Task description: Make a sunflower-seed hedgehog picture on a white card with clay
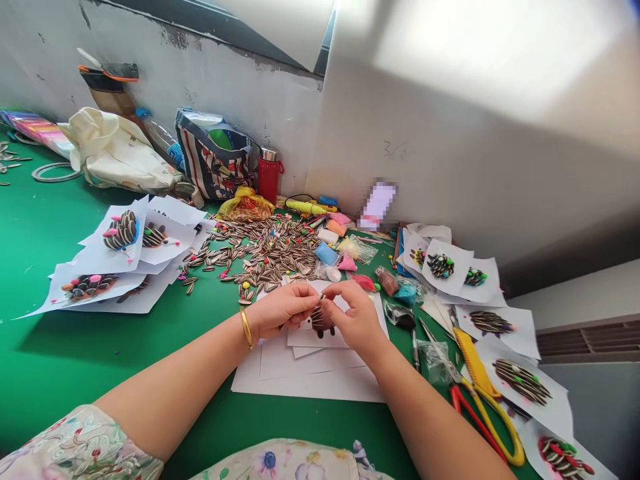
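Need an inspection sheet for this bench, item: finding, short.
Surface: green tabletop, white sheets under the work.
Job's things: brown figure with striped seeds on paper; loose seed pile beyond it.
Clutter: yellow-handled scissors and yellow cutter at right; cards with seed figures on both sides.
Hands: left hand and right hand meet fingertips at the figure; any piece pinched is too small to identify.
Cables: grey loop far left, nature unclear.
Surroundings: scuffed wall, striped bag, red bottle.
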Tool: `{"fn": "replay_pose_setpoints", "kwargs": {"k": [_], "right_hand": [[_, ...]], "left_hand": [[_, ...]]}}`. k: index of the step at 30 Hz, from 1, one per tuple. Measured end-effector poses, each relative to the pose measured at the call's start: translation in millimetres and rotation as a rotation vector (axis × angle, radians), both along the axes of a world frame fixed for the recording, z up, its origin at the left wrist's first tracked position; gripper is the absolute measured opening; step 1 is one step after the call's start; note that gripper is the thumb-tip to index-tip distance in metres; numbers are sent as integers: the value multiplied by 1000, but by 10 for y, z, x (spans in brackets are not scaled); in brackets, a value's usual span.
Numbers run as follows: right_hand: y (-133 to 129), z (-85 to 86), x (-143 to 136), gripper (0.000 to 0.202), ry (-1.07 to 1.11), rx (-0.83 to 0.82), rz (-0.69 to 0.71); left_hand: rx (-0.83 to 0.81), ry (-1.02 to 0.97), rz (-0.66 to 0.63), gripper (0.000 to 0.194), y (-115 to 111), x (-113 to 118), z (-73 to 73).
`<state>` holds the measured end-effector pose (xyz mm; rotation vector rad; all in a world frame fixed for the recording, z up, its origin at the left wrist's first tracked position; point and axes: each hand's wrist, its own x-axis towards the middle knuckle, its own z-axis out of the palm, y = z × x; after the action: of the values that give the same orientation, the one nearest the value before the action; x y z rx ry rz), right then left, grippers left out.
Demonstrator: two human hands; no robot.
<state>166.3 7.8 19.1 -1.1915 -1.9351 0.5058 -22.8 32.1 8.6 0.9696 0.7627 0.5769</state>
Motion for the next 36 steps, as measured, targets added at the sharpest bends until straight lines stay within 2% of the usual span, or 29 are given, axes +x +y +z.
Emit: {"fn": "replay_pose_setpoints", "kwargs": {"k": [7, 11, 15, 21, 28, 36], "right_hand": [[-10, 13, 12, 25, -137, 64, 90], [36, -29, 70, 22, -115, 45, 72], [100, -39, 164, 11, -78, -24, -54], [163, -78, 247, 14, -239, -174, -49], [188, -192, 210, 13, -280, -170, -78], [168, -206, 194, 13, -354, -135, -61]], "left_hand": [[33, 39, 61, 37, 10, 24, 29], [44, 59, 53, 36, 15, 25, 29], [27, 103, 147, 33, 40, 26, 20], [5, 110, 224, 32, 71, 32, -1], [15, 149, 232, 33, 74, 48, -17], [42, 166, 235, 33, 62, 49, 2]]}}
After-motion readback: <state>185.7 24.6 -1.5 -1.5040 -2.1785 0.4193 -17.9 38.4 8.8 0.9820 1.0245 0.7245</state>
